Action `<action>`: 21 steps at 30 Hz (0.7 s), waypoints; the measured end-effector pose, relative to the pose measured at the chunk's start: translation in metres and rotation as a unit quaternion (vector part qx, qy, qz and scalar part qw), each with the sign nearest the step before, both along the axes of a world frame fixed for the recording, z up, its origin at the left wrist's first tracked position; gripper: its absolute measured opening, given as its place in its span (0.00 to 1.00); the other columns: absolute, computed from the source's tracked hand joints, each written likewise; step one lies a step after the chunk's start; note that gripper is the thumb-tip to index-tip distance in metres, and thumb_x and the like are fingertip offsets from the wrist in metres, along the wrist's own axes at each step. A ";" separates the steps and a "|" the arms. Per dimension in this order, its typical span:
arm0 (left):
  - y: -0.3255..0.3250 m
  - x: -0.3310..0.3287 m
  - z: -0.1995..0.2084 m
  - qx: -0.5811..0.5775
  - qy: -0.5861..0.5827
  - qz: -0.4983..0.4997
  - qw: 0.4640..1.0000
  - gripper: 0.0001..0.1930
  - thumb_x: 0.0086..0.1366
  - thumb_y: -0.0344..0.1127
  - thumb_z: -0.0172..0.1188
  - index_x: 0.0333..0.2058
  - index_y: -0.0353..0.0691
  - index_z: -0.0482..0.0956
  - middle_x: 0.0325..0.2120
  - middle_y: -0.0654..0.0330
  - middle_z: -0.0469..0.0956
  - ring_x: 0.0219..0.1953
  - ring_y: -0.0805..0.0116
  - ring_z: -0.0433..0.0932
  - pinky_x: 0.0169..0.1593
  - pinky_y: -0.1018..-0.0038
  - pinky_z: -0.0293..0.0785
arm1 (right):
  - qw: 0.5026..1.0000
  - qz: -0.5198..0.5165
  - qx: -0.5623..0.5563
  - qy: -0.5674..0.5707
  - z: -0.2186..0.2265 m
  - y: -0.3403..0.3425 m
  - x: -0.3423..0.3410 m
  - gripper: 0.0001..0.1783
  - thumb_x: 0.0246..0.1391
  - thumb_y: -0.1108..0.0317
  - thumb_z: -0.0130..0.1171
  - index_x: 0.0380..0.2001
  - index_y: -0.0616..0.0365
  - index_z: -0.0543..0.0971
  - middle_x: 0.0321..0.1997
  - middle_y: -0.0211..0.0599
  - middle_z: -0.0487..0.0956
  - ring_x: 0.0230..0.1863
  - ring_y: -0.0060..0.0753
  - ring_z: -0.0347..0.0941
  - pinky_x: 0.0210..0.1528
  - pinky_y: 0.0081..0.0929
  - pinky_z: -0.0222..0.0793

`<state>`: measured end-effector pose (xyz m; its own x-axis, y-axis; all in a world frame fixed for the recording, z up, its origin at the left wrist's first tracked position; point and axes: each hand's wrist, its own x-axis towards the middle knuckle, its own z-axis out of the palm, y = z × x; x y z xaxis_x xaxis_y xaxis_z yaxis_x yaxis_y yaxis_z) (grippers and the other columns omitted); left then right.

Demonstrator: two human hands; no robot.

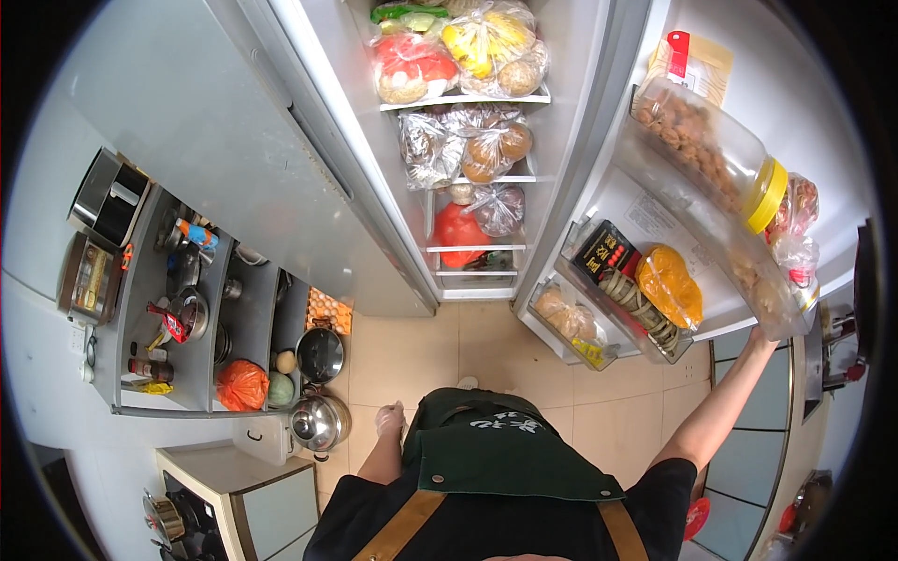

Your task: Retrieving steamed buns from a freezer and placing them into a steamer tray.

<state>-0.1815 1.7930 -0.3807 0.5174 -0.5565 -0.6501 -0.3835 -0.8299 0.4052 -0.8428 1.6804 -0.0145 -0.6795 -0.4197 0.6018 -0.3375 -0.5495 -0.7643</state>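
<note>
An upright refrigerator (571,187) stands open before me, its right door (645,208) swung wide. My right hand (763,338) is at the outer edge of that door, beside the clear door shelf, gripping it; the fingertips are hidden. Low at my side hangs my left hand (390,418), in a thin clear glove, its fingers curled and nothing visible in them. On the door shelves lie a clear jar of nuts with a yellow lid (766,194), an orange-yellow bagged item (669,286) and a tied bundle of greyish-green strips (639,304).
Bagged produce (488,42) fills the fridge shelves, with a red bag (458,236) lower down. On the left, a grey shelf rack (198,360) holds pans, bottles and an orange bag (242,385). A lidded steel pot (319,421), a dark pot (320,354) and eggs (329,310) sit near the floor.
</note>
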 end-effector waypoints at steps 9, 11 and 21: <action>-0.015 -0.005 0.013 -0.005 -0.039 -0.032 0.999 0.22 0.54 0.50 0.50 0.32 0.34 0.78 0.29 0.47 0.77 0.37 0.54 0.75 0.43 0.65 0.68 | 1.000 -0.006 0.001 -0.009 0.002 -0.005 0.029 0.32 0.50 0.53 0.49 0.55 0.59 0.60 0.54 0.41 0.65 0.53 0.36 0.64 0.52 0.34 0.63; -0.023 -0.005 0.010 -0.011 -0.038 -0.033 0.999 0.23 0.54 0.50 0.50 0.32 0.33 0.78 0.29 0.47 0.77 0.37 0.54 0.75 0.43 0.65 0.68 | 1.000 -0.013 -0.008 -0.011 0.005 -0.006 0.034 0.32 0.50 0.52 0.49 0.55 0.59 0.60 0.54 0.40 0.65 0.52 0.36 0.64 0.52 0.34 0.63; -0.020 -0.010 0.015 0.009 -0.019 -0.064 0.998 0.22 0.53 0.51 0.51 0.31 0.35 0.79 0.26 0.50 0.78 0.34 0.57 0.77 0.42 0.67 0.69 | 0.997 -0.012 -0.067 -0.025 -0.006 0.001 0.012 0.31 0.50 0.53 0.49 0.54 0.59 0.60 0.53 0.40 0.66 0.52 0.35 0.64 0.52 0.33 0.63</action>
